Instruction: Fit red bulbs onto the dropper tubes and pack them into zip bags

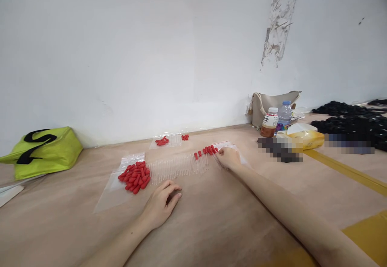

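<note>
A row of thin, clear tubes with red, rounded bulbs (209,150) on their far ends lies on the brown paper-like covering (193,226), at the right end of a longer line of bare, clear, slender tubes (171,170). The right hand (229,157) reaches to the rightmost of the capped tubes, its fingertips touching the red bulb there; whether thumb and finger are clamped on it, I cannot tell. A clear plastic bag (244,160) lies flat beneath and beyond that hand.

The left hand (161,202) rests on the covering, nearer the wearer than the bare tubes, holding nothing, its thumb apart from its loosely curled fingers. Just beyond it, left of the line, a heap of loose red bulbs (136,177) sits on another clear plastic bag (105,194). Farther back, near the white wall (136,57), small groups of red bulbs (162,141) lie with more clear tubes between them.

At the far left stands a lime-green fabric bag (54,152) with black markings. To the right, a white-capped bottle of brown drink (269,125) and a blue-capped clear bottle (284,115) stand before a beige bag (256,116), near a yellow tissue packet (313,139) and a black heap (353,120).
</note>
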Motion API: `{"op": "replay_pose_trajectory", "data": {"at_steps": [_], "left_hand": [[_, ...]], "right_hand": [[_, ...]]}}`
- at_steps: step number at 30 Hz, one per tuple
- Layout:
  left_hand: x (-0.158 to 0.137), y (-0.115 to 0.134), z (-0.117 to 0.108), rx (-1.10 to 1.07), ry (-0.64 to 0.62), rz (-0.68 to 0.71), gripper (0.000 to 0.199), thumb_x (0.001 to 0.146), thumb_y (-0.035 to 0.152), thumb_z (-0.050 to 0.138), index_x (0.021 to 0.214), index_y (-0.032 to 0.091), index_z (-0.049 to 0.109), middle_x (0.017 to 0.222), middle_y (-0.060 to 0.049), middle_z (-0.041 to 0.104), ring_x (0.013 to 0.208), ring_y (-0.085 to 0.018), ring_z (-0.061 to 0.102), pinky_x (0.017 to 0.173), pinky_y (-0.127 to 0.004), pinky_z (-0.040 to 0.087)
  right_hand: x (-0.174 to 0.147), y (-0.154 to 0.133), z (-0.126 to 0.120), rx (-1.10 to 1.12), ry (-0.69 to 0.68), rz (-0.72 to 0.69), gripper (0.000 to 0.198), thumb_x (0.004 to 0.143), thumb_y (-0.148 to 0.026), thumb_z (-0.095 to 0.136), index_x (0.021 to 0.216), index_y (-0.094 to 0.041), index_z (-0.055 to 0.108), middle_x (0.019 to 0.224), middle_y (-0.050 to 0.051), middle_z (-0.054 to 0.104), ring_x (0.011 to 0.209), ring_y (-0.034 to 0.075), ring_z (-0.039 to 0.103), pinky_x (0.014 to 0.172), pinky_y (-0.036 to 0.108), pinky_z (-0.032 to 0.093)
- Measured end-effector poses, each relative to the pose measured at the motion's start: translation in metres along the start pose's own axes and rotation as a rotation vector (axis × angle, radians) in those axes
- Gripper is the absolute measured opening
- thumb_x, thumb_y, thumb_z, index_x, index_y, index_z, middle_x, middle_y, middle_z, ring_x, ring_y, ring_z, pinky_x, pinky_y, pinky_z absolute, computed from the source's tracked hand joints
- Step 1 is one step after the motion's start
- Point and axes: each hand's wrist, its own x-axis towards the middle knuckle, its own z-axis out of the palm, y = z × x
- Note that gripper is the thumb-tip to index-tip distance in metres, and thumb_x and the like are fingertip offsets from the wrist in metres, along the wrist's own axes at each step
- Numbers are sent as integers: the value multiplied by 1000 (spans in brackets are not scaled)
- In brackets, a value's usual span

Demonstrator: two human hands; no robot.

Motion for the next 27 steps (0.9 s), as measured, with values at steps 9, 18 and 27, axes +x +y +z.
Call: {"op": "replay_pose_trajectory", "data": {"at_steps": [9,18,27], "left_hand": [[1,0,0,0,9,11,19,85,28,42,93,20,58,89,-5,54,76,-17,53,68,-28,42],[1,2,-1,0,-3,4,19,85,27,41,92,20,57,88,-4,54,74,-16,53,68,-28,42],[0,2,0,3,-9,-10,20,85,28,40,92,20,57,88,-4,54,73,-16,53,67,-27,42]], "right_hand": [[-4,-19,2,-14,-9,-191,21,76,-27,44,85,-25,63,80,0,65,79,16,55,75,29,29],[-2,-38,10,-89,-92,-315,25,73,-19,41,76,-26,65,83,2,65,87,19,51,78,34,24],[-4,-36,8,-120,-119,-271,23,75,-31,43,69,-22,63,77,3,64,80,19,53,78,37,24]]}}
